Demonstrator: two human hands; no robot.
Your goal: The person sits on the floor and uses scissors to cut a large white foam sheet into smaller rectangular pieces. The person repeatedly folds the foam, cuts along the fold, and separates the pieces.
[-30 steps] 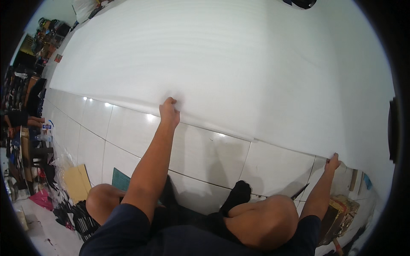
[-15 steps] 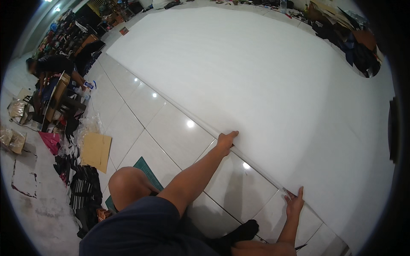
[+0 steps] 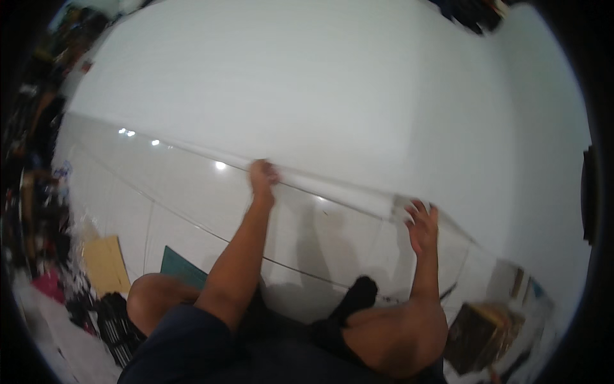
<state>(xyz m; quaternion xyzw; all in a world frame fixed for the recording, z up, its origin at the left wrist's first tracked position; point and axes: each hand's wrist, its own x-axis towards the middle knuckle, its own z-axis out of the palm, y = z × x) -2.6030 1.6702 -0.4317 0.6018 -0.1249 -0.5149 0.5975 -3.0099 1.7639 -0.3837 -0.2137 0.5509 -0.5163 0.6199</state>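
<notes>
Both hands (image 3: pixel 263 179) apart along the near edge of the white sheet (image 3: pixel 275 83)

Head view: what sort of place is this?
Probably an indoor workshop, though not certain: a large, smooth white sheet spreads across glossy white floor tiles, and a flat, dark green mat lies nearby.

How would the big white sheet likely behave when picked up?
The white sheet probably flops: its near edge looks curled between the left hand and right hand. Being so broad, it would likely sag or ripple. It may slide easily, since the floor tiles shine.
</notes>
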